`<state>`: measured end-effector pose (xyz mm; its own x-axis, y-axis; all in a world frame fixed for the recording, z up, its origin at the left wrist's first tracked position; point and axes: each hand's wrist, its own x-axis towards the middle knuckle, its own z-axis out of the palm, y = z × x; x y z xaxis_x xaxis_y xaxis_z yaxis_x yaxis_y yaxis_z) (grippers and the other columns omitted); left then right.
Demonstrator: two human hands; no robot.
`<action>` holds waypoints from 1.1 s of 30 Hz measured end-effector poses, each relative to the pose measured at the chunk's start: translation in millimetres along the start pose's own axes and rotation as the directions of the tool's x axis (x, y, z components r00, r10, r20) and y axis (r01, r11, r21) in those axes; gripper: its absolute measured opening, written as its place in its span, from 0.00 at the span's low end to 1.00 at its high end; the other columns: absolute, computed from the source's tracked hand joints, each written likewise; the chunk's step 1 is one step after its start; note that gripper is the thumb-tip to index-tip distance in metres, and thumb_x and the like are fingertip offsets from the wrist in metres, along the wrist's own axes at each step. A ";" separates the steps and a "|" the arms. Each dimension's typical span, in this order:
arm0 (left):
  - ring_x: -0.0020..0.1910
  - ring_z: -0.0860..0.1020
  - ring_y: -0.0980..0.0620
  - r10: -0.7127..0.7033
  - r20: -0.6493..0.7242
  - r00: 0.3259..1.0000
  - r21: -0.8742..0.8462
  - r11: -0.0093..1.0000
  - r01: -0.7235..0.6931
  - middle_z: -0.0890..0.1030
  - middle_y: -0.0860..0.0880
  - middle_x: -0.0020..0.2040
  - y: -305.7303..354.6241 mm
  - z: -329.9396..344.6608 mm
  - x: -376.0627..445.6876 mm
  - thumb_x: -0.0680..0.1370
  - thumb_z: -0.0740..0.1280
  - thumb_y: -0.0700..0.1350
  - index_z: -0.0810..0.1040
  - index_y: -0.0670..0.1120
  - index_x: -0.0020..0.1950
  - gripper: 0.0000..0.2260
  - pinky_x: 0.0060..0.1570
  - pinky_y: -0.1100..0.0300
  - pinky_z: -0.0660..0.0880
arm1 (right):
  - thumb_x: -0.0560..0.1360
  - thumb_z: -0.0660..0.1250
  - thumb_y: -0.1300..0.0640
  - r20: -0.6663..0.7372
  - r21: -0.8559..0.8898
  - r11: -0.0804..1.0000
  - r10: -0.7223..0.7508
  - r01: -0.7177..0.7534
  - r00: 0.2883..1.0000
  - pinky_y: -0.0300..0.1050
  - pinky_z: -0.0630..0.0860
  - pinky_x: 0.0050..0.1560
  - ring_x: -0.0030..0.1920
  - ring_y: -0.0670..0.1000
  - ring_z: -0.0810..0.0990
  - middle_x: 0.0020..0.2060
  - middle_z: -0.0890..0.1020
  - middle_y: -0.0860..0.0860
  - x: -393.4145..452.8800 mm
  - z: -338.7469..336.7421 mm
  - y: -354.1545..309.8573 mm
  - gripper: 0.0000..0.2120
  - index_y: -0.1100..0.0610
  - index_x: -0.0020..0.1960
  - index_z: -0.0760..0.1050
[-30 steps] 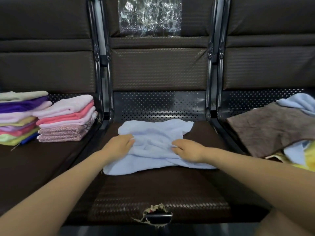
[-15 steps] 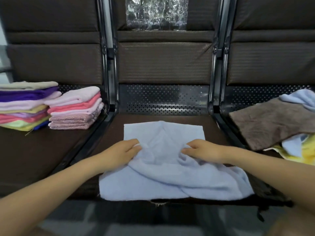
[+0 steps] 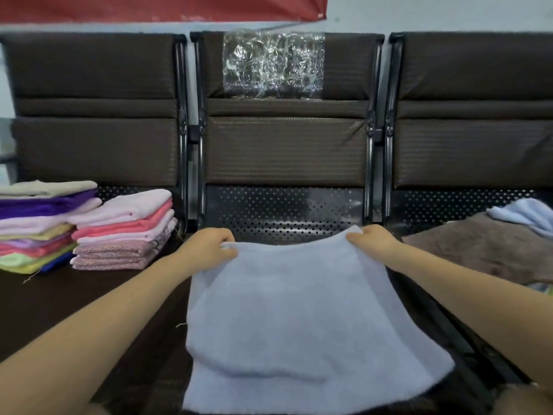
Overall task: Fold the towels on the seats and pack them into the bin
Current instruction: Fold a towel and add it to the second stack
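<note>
Both hands pinch the far corners of one pale blue towel (image 3: 299, 310): the left hand (image 3: 209, 248) curls its fingers round the far left corner, and the right hand (image 3: 372, 239) grips the far right corner. That far edge is lifted off the middle seat (image 3: 284, 217), while the rest of the cloth slopes down toward the near edge, where a second layer shows beneath it.

On the left seat (image 3: 74, 298) stand two stacks of folded towels, side by side and touching. The far-left stack (image 3: 36, 223) holds many colours, purple, lilac, yellow, pink and green among them; its exact count cannot be told. The pink stack (image 3: 125, 232) to its right shows roughly six layers.

Three dark brown seats sit in a row. A crinkled clear plastic sheet (image 3: 273, 64) covers the top of the middle backrest.

On the right seat lies an unfolded heap: one brown towel (image 3: 484, 247) on top, with a light blue towel (image 3: 526, 214) behind it.
</note>
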<state>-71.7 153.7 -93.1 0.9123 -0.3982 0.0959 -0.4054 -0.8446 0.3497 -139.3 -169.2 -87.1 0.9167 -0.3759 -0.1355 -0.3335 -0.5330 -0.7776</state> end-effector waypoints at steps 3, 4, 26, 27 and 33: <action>0.43 0.76 0.50 -0.017 0.066 0.998 0.081 0.997 0.012 0.75 0.53 0.39 -7.3 11.1 26.9 0.76 0.67 0.47 0.74 0.51 0.42 0.05 0.38 0.58 0.67 | 0.78 0.65 0.55 0.060 -0.185 0.982 -0.020 0.030 0.998 0.45 0.71 0.37 0.37 0.56 0.79 0.33 0.79 0.58 19.8 16.5 24.4 0.15 0.61 0.35 0.78; 0.43 0.76 0.49 -0.020 0.075 0.997 0.092 0.996 0.013 0.75 0.53 0.39 -9.3 15.0 32.3 0.77 0.67 0.47 0.74 0.51 0.41 0.05 0.38 0.58 0.68 | 0.78 0.65 0.55 0.095 -0.269 0.962 -0.013 0.038 0.995 0.44 0.68 0.34 0.33 0.53 0.76 0.29 0.75 0.54 23.0 23.2 31.8 0.18 0.58 0.31 0.73; 0.55 0.72 0.49 -0.055 0.198 0.979 0.120 0.992 0.032 0.72 0.50 0.51 -63.7 65.4 41.9 0.78 0.63 0.48 0.74 0.51 0.50 0.03 0.51 0.57 0.70 | 0.76 0.64 0.55 0.054 -0.540 0.834 -0.100 0.113 0.994 0.45 0.68 0.44 0.50 0.54 0.73 0.47 0.71 0.53 47.6 39.5 66.8 0.07 0.55 0.40 0.71; 0.53 0.72 0.49 -0.067 0.181 0.981 0.118 0.992 0.046 0.72 0.51 0.50 -61.4 66.9 42.5 0.79 0.62 0.50 0.73 0.52 0.49 0.03 0.49 0.57 0.70 | 0.76 0.65 0.56 0.060 -0.509 0.855 -0.081 0.100 0.995 0.44 0.69 0.40 0.48 0.53 0.75 0.45 0.73 0.53 48.7 37.7 65.3 0.08 0.54 0.39 0.70; 0.48 0.74 0.51 -0.167 0.090 0.982 0.082 0.984 0.160 0.73 0.51 0.48 -46.8 74.2 55.0 0.78 0.64 0.53 0.72 0.55 0.49 0.04 0.45 0.59 0.70 | 0.72 0.69 0.60 0.068 -0.389 0.918 -0.050 0.072 0.996 0.40 0.68 0.35 0.39 0.49 0.74 0.38 0.77 0.51 50.0 29.6 64.9 0.05 0.56 0.42 0.73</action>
<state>-6.9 144.8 -173.3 0.9583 -0.2818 -0.0479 -0.2575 -0.9238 0.2833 -108.6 -200.1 -162.4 0.9449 -0.2968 -0.1378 -0.3257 -0.8117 -0.4849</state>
